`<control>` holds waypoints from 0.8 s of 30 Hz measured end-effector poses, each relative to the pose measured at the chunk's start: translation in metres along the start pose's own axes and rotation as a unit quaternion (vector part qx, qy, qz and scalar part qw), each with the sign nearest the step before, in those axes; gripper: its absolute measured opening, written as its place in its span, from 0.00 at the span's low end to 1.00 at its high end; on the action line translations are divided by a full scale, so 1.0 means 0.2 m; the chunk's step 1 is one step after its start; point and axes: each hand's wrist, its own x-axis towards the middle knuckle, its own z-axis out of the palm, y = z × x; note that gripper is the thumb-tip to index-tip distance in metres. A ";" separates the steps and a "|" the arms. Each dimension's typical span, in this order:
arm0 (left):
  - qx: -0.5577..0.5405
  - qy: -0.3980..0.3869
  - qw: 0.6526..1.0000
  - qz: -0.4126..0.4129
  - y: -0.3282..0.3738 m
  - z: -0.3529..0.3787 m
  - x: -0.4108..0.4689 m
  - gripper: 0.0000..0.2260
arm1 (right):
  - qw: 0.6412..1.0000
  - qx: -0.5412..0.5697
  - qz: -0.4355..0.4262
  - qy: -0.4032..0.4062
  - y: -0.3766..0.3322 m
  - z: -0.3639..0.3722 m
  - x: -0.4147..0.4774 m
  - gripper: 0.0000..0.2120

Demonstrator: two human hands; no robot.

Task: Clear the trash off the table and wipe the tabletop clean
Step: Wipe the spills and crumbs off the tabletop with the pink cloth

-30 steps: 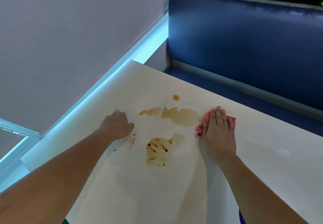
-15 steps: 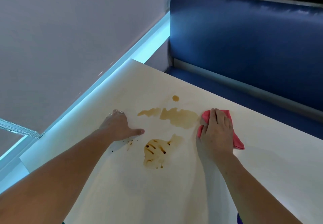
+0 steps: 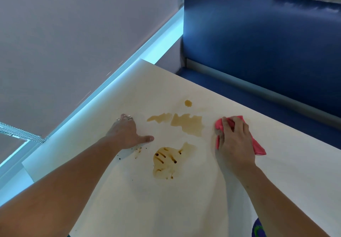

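Observation:
A pale tabletop (image 3: 184, 203) carries brown liquid stains: a wide thin puddle (image 3: 188, 124) at the far side, a small drop (image 3: 188, 103) beyond it, and a rounder stain (image 3: 166, 162) with dark streaks nearer me. Dark crumbs (image 3: 138, 150) lie left of that stain. My right hand (image 3: 234, 140) grips a crumpled pink cloth (image 3: 258, 148) on the table, just right of the wide puddle. My left hand (image 3: 127, 133) rests on the table left of the stains, thumb stretched out towards them, fingertips bent against the surface.
A blue padded bench (image 3: 258, 42) runs along the far side of the table. A grey wall (image 3: 64, 33) with a lit blue strip (image 3: 114, 83) borders the table's left edge.
My right hand went from lying flat on the cloth to curling round it and bunching it up. My left thumb has spread out to the right.

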 end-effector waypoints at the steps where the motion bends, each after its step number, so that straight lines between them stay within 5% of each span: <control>1: -0.002 0.001 1.000 0.001 0.00 0.00 0.00 0.50 | 1.000 -0.008 0.010 0.004 0.00 0.00 0.03 0.22; 6: 0.014 -0.018 1.000 -0.008 0.01 -0.02 0.01 0.51 | 1.000 -0.010 0.010 0.000 -0.12 0.03 0.18 0.22; 13: 0.011 -0.034 0.999 -0.028 0.02 -0.02 -0.01 0.53 | 0.990 0.043 -0.121 -0.053 0.00 0.08 0.00 0.24; 24: 0.025 -0.039 0.999 -0.026 0.02 -0.03 0.01 0.55 | 0.993 0.055 -0.085 -0.054 -0.05 0.02 0.13 0.23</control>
